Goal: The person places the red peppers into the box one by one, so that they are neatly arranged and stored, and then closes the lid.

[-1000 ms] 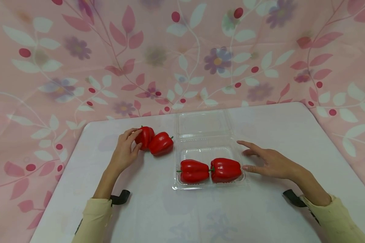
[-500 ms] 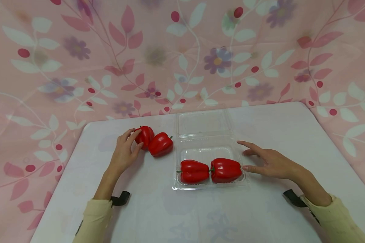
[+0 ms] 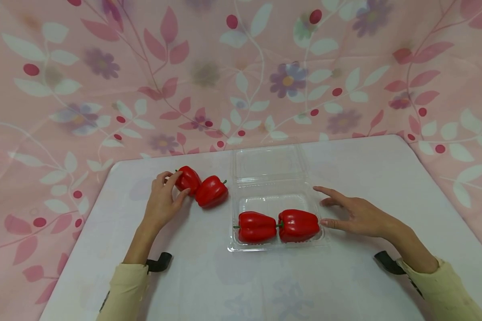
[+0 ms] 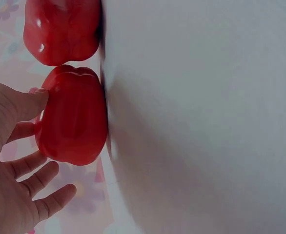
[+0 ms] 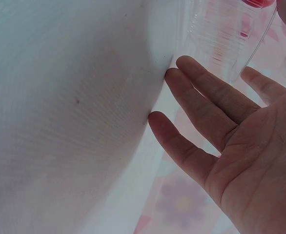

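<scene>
At the left of the head view my left hand (image 3: 162,199) has its thumb and fingers round the side of a red bell pepper (image 3: 188,179). In the left wrist view the thumb and index finger meet the held pepper (image 4: 73,117) while the other fingers spread below it. A second bell pepper (image 3: 211,191) lies against its right side. Two more, a left bell pepper (image 3: 257,227) and a right bell pepper (image 3: 298,225), lie end to end in the front of a clear plastic clamshell box (image 3: 261,246). My right hand (image 3: 359,216) rests with fingers extended at the box's right edge.
The box's clear lid (image 3: 269,162) is folded back flat behind it. All stands on a white-covered table (image 3: 225,285) whose back edge meets a pink floral cloth (image 3: 209,80). A dark wrist-camera mount (image 3: 159,262) juts from the left wrist.
The pepper in my left hand has turned, its stem swinging to the left, and has shifted slightly left. The pepper beside it has moved a little left too. My right hand stays put.
</scene>
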A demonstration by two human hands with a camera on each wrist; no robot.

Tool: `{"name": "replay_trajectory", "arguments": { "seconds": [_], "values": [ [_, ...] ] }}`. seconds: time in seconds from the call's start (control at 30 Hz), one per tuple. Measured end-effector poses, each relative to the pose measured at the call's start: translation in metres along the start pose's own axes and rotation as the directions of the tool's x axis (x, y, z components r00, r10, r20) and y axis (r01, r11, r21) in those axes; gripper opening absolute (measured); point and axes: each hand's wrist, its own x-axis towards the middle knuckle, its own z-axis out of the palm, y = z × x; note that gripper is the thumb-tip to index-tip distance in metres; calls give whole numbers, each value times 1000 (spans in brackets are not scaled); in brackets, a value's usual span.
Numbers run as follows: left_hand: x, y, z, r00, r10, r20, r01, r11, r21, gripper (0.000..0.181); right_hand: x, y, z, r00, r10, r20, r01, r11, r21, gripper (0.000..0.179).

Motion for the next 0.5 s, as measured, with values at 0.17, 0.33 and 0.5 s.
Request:
{"name": "replay_trajectory", "arguments": {
  "seconds": [0.17,0.33,0.5],
  "values": [
    [-1,-1,-2,1000,-22,-5,22,1000,21,55,0,-1,-1,1000,-6,4,6,1000,-11,83],
    [-4,-2,-5,999,-43,-2,43,999,23,56,0,-2,-2,1000,-11,6,11,1000,-11,83],
    [-5,-3,-6,999,-44,-12,44,999,17,54,0,-1,-1,1000,-13,4,13,1000,-11,83]
  ]
}}
